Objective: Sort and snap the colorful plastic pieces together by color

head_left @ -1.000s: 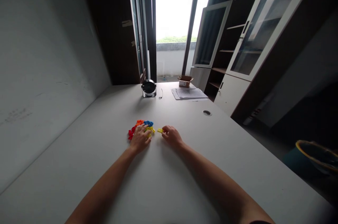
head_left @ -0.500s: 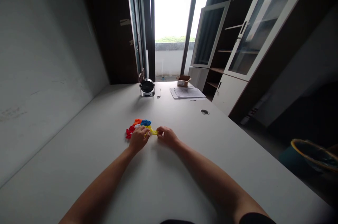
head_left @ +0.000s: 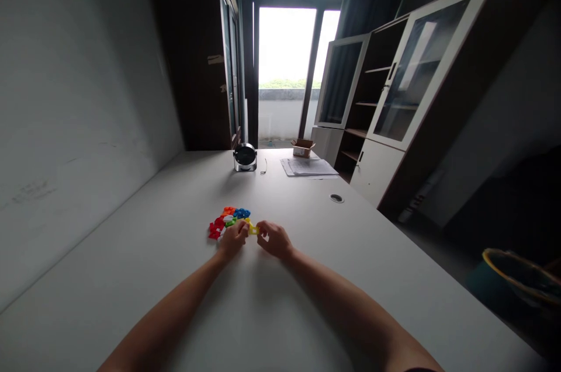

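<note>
- Left hand point(head_left: 232, 239): fingers curled inward, not spread, tips pinched on the left end of the piece; its heel sits just beside the heap.
- Right hand point(head_left: 275, 240): fingers bunched, thumb and fingertips point(head_left: 262, 228) pinching the right end of the same piece.
- Yellow plastic interlocking piece point(head_left: 253, 230): held between both hands, just right of the heap; exact grip partly hidden by fingers.
- Heap of small red, orange, blue, green and white plastic pieces point(head_left: 228, 221): lying flat, touching the left hand's fingers.
- White rectangular tabletop point(head_left: 131, 284): under hands and heap.
- Farther along it: round black-and-silver desk fan point(head_left: 244, 157), stack of white papers point(head_left: 308, 167), small open cardboard box point(head_left: 302, 148).
- Right of the table: glass-fronted wooden cabinet point(head_left: 377, 103), yellow-rimmed bin point(head_left: 517, 278).
</note>
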A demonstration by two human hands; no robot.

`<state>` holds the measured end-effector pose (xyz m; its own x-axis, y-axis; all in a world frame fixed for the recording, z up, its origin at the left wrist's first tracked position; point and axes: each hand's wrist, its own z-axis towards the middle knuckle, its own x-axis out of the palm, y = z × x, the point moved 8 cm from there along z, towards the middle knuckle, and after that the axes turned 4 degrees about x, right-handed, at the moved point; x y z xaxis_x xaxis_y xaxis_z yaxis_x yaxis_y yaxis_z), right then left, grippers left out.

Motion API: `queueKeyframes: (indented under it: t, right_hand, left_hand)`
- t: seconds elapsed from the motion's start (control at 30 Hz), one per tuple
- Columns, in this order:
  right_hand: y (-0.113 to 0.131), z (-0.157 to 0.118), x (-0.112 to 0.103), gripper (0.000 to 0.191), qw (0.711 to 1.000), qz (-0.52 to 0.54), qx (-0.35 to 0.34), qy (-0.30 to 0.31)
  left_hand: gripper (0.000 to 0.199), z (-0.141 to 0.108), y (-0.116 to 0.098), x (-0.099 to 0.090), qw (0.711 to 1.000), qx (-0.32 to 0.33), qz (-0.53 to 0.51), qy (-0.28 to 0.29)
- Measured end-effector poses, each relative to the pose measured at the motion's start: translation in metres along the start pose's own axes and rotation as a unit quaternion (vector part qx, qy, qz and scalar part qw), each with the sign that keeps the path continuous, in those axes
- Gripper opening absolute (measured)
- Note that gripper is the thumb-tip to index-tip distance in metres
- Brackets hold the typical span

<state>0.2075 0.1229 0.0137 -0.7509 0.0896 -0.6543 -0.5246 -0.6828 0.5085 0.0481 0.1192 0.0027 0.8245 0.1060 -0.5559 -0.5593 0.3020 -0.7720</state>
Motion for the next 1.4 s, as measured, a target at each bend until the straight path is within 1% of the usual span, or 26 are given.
queueKeyframes:
  t: [0.07, 0.17, 0.27, 0.33, 0.4, 0.57, 0.73, 0.93, 1.03, 1.17, 1.27, 1.4]
  right_hand:
    - [0.012, -0.003, 0.0, 0.02, 0.999, -0.029, -0.034, -0.007]
    - [0.02, -0.005, -0.005, 0.018, 0.998, -0.049, -0.041, -0.029]
    - [0.017, -0.003, -0.011, 0.02, 0.998, -0.042, -0.023, -0.033]
    - [0.014, 0.0, -0.012, 0.021, 0.999, -0.035, -0.015, -0.019]
    - [0.011, 0.002, -0.012, 0.022, 0.999, -0.03, -0.011, 0.0]
    - [0.004, 0.004, -0.015, 0.025, 1.0, -0.005, -0.009, 0.017]
    - [-0.005, 0.005, -0.013, 0.031, 0.999, 0.028, 0.006, 0.032]
    - [-0.015, 0.005, -0.008, 0.018, 0.999, 0.036, 0.029, 0.027]
    - [-0.018, 0.004, -0.005, 0.015, 0.998, 0.041, 0.044, 0.033]
    - [-0.018, 0.003, -0.005, 0.017, 0.998, 0.041, 0.039, 0.035]
    - [-0.016, 0.003, -0.006, 0.019, 0.998, 0.047, 0.024, 0.034]
    - [-0.015, 0.003, -0.006, 0.02, 0.998, 0.046, 0.023, 0.036]
  left_hand:
    - [0.038, 0.001, 0.004, 0.003, 0.999, 0.003, -0.039, 0.017]
    - [0.039, 0.002, 0.005, 0.008, 0.994, 0.012, -0.102, 0.034]
    - [0.038, 0.005, 0.006, 0.013, 0.98, 0.001, -0.19, 0.054]
    - [0.037, 0.007, 0.006, 0.016, 0.968, -0.011, -0.241, 0.07]
    - [0.038, 0.008, 0.008, 0.017, 0.96, -0.021, -0.268, 0.077]
    - [0.047, 0.009, 0.014, 0.021, 0.96, -0.041, -0.267, 0.077]
    - [0.044, 0.011, 0.016, 0.026, 0.966, -0.007, -0.246, 0.075]
    - [0.042, 0.011, 0.018, 0.027, 0.97, 0.003, -0.23, 0.077]
    - [0.042, 0.01, 0.017, 0.026, 0.972, 0.002, -0.221, 0.079]
    - [0.044, 0.01, 0.015, 0.024, 0.972, -0.005, -0.221, 0.079]
    - [0.044, 0.009, 0.011, 0.023, 0.971, -0.005, -0.22, 0.093]
    - [0.044, 0.008, 0.008, 0.023, 0.972, -0.007, -0.212, 0.105]
